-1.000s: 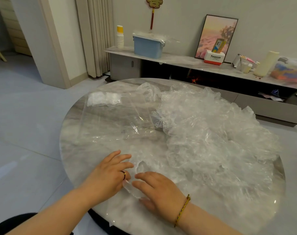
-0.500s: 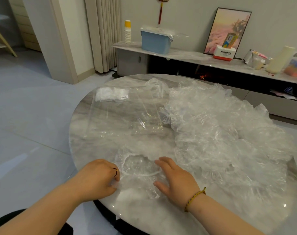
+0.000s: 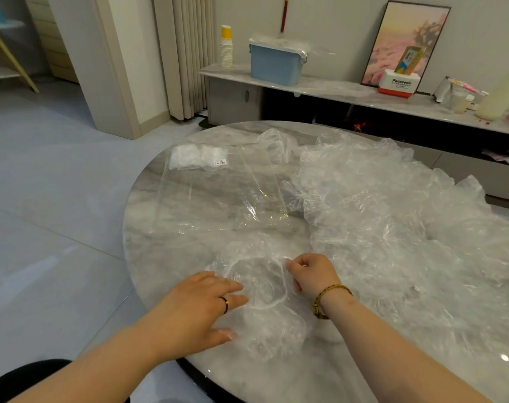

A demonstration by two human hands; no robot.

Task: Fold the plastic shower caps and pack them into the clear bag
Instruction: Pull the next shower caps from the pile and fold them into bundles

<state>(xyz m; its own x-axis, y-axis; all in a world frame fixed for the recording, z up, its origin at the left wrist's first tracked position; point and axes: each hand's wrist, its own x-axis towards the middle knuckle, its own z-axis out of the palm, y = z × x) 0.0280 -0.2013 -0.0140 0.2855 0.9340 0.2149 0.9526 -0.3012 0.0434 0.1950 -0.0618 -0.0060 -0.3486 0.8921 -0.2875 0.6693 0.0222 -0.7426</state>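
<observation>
Here, at lower centre, the left hand (image 3: 201, 309) presses straight fingers on the shower cap (image 3: 259, 286), while the right hand (image 3: 311, 274) seems to pinch its rim with curled fingers. Best to squeeze the air out flat against the surface (image 3: 148, 274) before folding; the clear bag (image 3: 218, 199) lies beyond, mid-frame.

A round tabletop of pale, grey-veined marble with a dark rim (image 3: 160, 271) fills the scene. On its far left lies a flat clear plastic bag (image 3: 218, 199), with 2 white folded bundles (image 3: 199, 157) and a small barcode label (image 3: 220, 162) at its far end. A large heap of crumpled clear plastic shower caps (image 3: 392, 228) covers the right half. At the near edge, 1 clear shower cap (image 3: 259, 280) lies spread out.
</observation>
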